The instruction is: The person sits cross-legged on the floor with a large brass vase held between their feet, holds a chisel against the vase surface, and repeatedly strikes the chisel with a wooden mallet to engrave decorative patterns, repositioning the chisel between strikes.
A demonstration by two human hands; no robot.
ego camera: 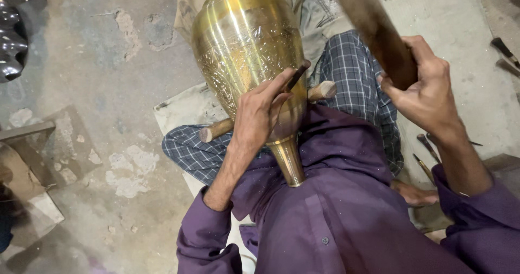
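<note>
While you sit on worn, patchy concrete floor (108, 63), pale mat (184, 109) under checked-cloth legs. No packages, labels, signs in view. Engraved brass vase (246, 52) lies tilted across your lap, narrow end toward you, resting on wooden bar (216, 129). Your left hand (260, 114) pinches dark chisel (298, 74) against vase wall. Your right hand (420, 84) fisted round blurred wooden mallet (379, 33), raised. Spare tools (425, 155) on floor beside right forearm.

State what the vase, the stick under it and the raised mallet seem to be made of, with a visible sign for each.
Vase: likely brass, polished, golden with bright reflections and engraved patterns.
Stick: wood, matt brown, pale cut ends.
Mallet: probably wood, dark brown, blurred.
</note>
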